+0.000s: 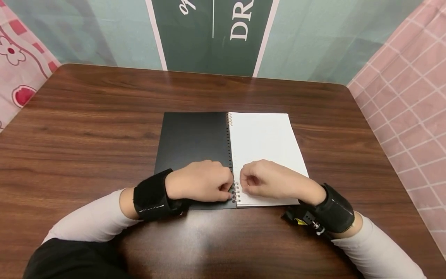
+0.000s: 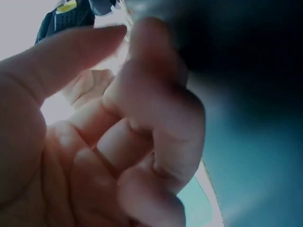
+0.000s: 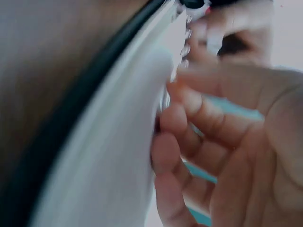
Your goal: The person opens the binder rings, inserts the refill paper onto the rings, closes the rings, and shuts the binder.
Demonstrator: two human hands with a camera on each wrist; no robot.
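A ring-bound notebook (image 1: pixel 195 135) lies flat and spread open on the table, black cover on the left and white pages (image 1: pixel 261 135) on the right. Rings (image 1: pixel 230 119) show at the far and near ends of its spine. At the near end, my left hand (image 1: pixel 202 181) lies over the black cover, fingers curled, thumb and forefinger pinching at the near rings. Opposite it, over the white page, my right hand (image 1: pixel 268 179) has curled fingers, with thumb and forefinger meeting beside the same rings (image 3: pixel 185 49). Exactly what lies between the fingertips is partly hidden.
The brown wooden table (image 1: pixel 87 128) extends around the notebook. A green and teal printed cloth (image 1: pixel 216 38) hangs behind its far edge. Pink patterned cloth (image 1: pixel 21 58) is on the left and a pink tile-pattern surface (image 1: pixel 411 100) on the right. Black bands (image 1: pixel 153 195) wrap both wrists.
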